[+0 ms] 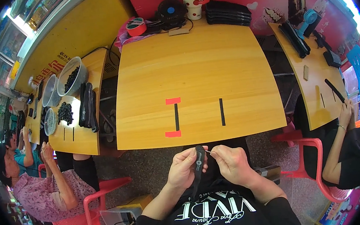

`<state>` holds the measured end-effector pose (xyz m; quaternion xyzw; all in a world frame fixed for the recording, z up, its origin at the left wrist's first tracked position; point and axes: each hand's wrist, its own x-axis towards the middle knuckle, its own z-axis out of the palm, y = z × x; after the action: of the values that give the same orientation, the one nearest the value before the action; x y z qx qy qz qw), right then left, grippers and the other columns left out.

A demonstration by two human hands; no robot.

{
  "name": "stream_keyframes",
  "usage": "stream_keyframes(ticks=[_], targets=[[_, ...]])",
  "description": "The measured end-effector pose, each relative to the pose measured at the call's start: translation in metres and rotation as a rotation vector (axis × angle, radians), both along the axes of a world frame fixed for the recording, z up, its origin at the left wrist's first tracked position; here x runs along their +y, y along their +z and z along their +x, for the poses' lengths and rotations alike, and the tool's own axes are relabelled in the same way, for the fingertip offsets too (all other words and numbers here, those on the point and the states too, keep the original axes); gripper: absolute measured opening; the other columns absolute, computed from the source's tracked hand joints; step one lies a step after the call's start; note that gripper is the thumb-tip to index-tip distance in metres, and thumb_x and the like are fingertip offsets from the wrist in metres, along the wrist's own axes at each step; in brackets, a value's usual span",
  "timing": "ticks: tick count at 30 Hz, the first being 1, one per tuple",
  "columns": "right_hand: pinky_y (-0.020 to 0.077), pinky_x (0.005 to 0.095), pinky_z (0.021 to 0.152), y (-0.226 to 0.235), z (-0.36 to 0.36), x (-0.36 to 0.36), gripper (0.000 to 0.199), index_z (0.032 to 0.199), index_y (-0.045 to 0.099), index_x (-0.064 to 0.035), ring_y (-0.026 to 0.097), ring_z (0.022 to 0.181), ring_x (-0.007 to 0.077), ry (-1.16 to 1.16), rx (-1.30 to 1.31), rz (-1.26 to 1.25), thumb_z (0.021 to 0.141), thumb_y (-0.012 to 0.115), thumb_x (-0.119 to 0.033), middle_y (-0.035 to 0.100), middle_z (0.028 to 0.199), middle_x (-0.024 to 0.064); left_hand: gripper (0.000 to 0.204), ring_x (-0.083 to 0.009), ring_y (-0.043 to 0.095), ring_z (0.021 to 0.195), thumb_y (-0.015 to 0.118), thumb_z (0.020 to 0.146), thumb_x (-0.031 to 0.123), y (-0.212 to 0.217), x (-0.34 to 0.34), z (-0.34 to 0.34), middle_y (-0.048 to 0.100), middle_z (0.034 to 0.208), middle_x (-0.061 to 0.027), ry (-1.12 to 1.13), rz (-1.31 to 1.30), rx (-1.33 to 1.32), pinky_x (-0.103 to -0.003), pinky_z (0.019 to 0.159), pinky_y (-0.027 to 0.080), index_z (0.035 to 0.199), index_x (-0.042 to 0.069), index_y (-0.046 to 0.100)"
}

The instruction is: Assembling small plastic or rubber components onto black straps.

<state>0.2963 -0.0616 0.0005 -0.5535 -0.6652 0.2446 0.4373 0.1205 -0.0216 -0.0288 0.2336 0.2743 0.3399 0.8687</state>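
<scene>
My left hand [180, 170] is closed around a black fabric strap [199, 157] with a small grey marking, just below the table's near edge. The strap's lower end hangs down in front of my shirt. My right hand [234, 162] is close beside it, fingers pinched on a thin, light-coloured rod [208, 152] whose tip meets the strap. The rod's exact kind is too small to make out. On the wooden table [193, 68] ahead, a black strip [176, 117] runs between two red tape pieces [173, 100]. Another black strip [222, 112] lies to its right.
At the table's far edge are a red tape roll [136, 27], a black fan [171, 12], a spotted cup [193, 0] and stacked black pouches [228, 13]. Co-workers sit left [45, 184] and right [348, 140]. Plastic tubs [51, 93] and small black parts [65, 113] occupy the left table.
</scene>
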Motion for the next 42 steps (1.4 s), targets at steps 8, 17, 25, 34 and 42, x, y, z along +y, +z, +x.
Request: stream_keyframes(ticks=[8,17,25,34,42], targets=[[0.0463,0.0351,0.049,0.0,0.002,0.0,0.005,0.085,0.059,-0.0004,0.064,0.061,0.0311,0.039,-0.055,-0.051,0.084,0.063,0.001,0.062,0.073,0.0141,0.032,-0.0128,0.063,0.07,0.048,0.101,0.022,0.0,0.001,0.001,0.064,0.083,-0.0064,0.012,0.012,0.025,-0.024,0.065,0.052,0.117,-0.004,0.06],[0.0439,0.0385,0.049,0.008,0.018,0.013,0.019,0.078,0.054,-0.0055,0.06,0.06,0.0293,0.26,-0.193,-0.093,0.088,0.064,-0.019,0.058,0.067,0.0096,0.023,-0.0099,0.058,0.077,0.056,0.096,0.01,0.0,0.002,0.0,0.061,0.096,-0.005,0.04,0.398,0.216,-0.023,0.069,0.048,0.113,-0.003,0.065],[0.0415,0.0372,0.045,0.009,0.022,0.019,0.028,0.067,0.054,-0.0074,0.058,0.053,0.0263,0.234,-0.268,0.041,0.085,0.067,-0.024,0.055,0.061,0.0075,0.025,-0.0082,0.055,0.078,0.052,0.099,0.014,-0.002,0.01,-0.005,0.06,0.092,-0.0035,-0.162,0.454,0.251,-0.021,0.07,0.044,0.112,-0.003,0.064],[0.0253,0.0245,0.039,0.003,0.004,-0.005,0.029,0.063,0.051,-0.0121,0.04,0.043,0.0095,0.201,-0.636,0.549,0.08,0.069,-0.028,0.035,0.055,-0.0018,0.025,-0.0124,0.059,0.08,0.051,0.099,0.018,0.006,0.014,0.006,0.063,0.092,-0.0068,0.064,0.039,0.025,-0.028,0.075,0.049,0.102,-0.003,0.063],[0.0406,0.0333,0.043,0.011,0.026,0.025,0.039,0.074,0.053,-0.0057,0.054,0.049,0.0238,0.024,-0.33,0.262,0.073,0.077,-0.037,0.052,0.06,0.0059,0.025,-0.011,0.061,0.084,0.052,0.099,0.018,0.003,0.012,0.008,0.066,0.097,-0.0062,0.066,0.105,0.029,-0.026,0.078,0.05,0.11,-0.003,0.062]])
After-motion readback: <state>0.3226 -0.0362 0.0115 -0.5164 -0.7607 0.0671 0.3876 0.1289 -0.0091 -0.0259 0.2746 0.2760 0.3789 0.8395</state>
